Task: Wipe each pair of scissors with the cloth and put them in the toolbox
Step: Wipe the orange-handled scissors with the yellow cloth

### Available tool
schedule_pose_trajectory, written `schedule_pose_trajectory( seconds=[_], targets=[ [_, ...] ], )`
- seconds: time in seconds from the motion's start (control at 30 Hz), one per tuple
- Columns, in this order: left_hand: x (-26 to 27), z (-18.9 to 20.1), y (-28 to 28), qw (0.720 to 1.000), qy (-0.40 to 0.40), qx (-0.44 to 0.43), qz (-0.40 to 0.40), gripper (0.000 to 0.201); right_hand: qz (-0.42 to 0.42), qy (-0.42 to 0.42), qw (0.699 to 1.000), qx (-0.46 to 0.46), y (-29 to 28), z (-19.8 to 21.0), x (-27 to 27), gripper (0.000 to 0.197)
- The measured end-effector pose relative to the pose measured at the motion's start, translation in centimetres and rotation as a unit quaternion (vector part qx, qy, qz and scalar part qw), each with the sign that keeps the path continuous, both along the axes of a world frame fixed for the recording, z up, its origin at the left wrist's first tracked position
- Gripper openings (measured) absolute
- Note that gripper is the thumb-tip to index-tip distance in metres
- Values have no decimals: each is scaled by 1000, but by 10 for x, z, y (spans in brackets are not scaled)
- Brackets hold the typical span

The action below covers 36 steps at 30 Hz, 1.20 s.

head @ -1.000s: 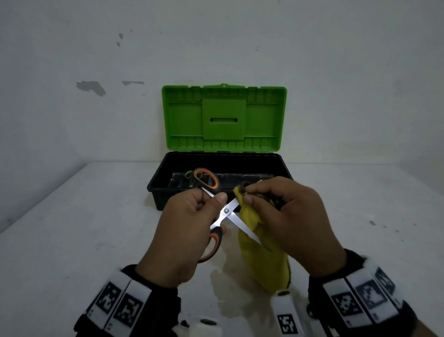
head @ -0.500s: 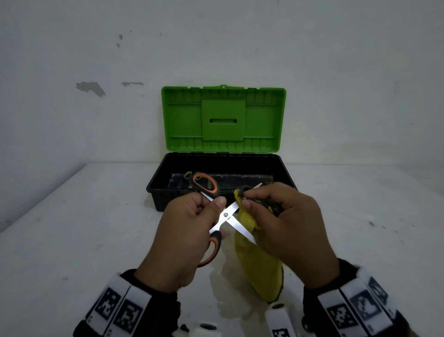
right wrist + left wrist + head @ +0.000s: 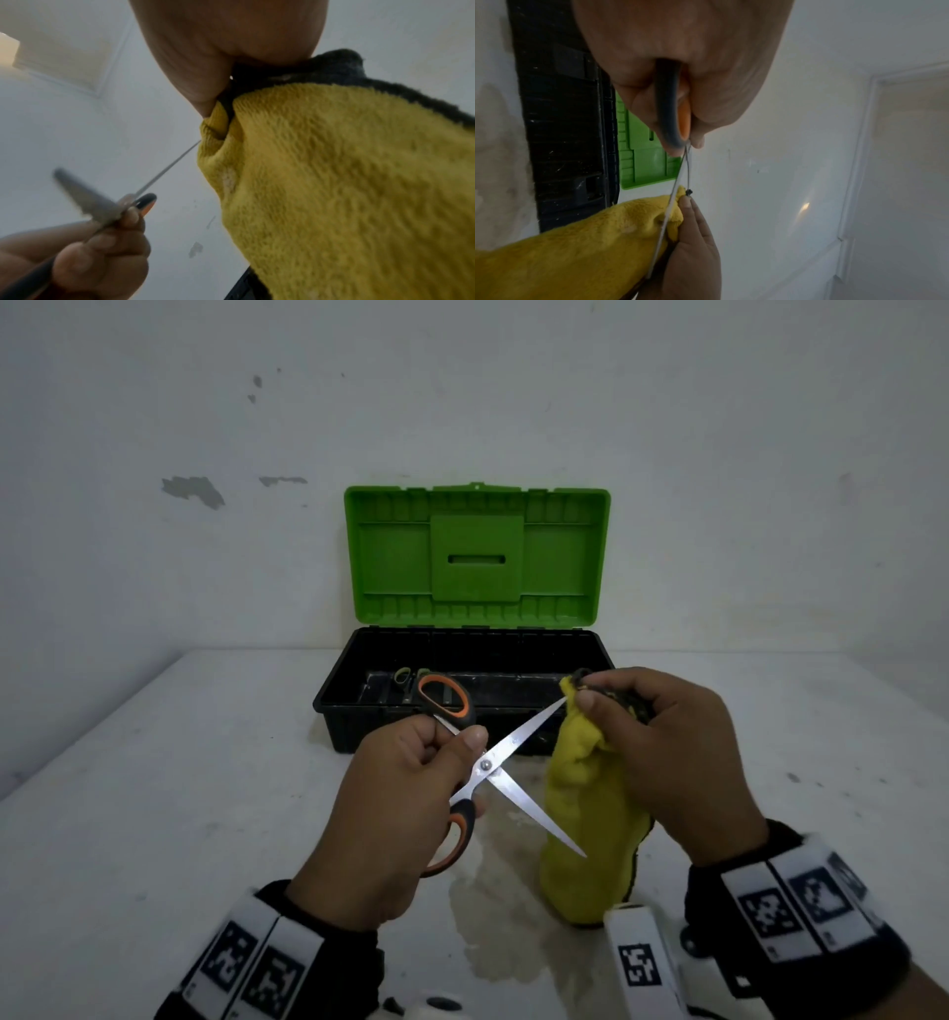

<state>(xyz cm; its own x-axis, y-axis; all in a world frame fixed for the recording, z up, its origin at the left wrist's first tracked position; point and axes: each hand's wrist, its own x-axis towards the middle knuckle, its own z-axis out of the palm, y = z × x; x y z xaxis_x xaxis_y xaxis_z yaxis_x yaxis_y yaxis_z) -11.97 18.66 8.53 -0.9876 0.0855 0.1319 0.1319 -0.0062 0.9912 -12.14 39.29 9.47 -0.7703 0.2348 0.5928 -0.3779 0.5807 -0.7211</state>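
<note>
My left hand (image 3: 441,752) grips the handles of orange-and-black scissors (image 3: 485,765), blades spread wide in an X in front of the toolbox. My right hand (image 3: 606,706) pinches a yellow cloth (image 3: 585,819) around the tip of the upper blade; the rest of the cloth hangs down toward the table. The left wrist view shows the scissors (image 3: 672,113) edge-on and the cloth (image 3: 582,243) below them. Seen from the right wrist, the cloth (image 3: 334,182) fills the frame and the blade (image 3: 169,166) runs into it. The toolbox (image 3: 339,706) stands open, black base and green lid (image 3: 477,557).
Another pair of scissors with green handles (image 3: 411,677) lies inside the toolbox at its left. The white table (image 3: 154,788) meets a white wall behind the box. A wet-looking stain (image 3: 493,906) marks the table below my hands.
My right hand slid the cloth outward along the upper blade, from near the pivot to its tip. The blades now stand wider apart, and my left hand has shifted slightly.
</note>
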Motion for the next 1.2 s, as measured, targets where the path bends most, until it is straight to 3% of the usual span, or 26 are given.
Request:
schedule_pose_trajectory(
  seconds=[0.13,0.33,0.6,0.87,1.0,1.1,1.2],
  targets=[
    [-1,2,-2,998,40,-46,24,32,16,-1,1000,-10,5,12,7,12],
    [-1,2,4,989,85,-108,50,38,100,-39,991,83,-28,21,17,12],
    [4,2,4,975,155,-153,54,22,50,-57,990,119,-34,2,3,9],
    [5,-4,3,978,138,-151,47,21,30,-88,983,157,-8,6,-10,10],
    [1,-3,-1,984,108,-135,46,25,2,-53,990,130,3,9,-11,10],
    [-5,-3,-3,997,25,-64,45,30,62,-9,991,118,-8,13,0,12],
    [-7,-1,-2,999,-37,-15,20,33,136,5,974,180,-28,6,9,12]
  ],
)
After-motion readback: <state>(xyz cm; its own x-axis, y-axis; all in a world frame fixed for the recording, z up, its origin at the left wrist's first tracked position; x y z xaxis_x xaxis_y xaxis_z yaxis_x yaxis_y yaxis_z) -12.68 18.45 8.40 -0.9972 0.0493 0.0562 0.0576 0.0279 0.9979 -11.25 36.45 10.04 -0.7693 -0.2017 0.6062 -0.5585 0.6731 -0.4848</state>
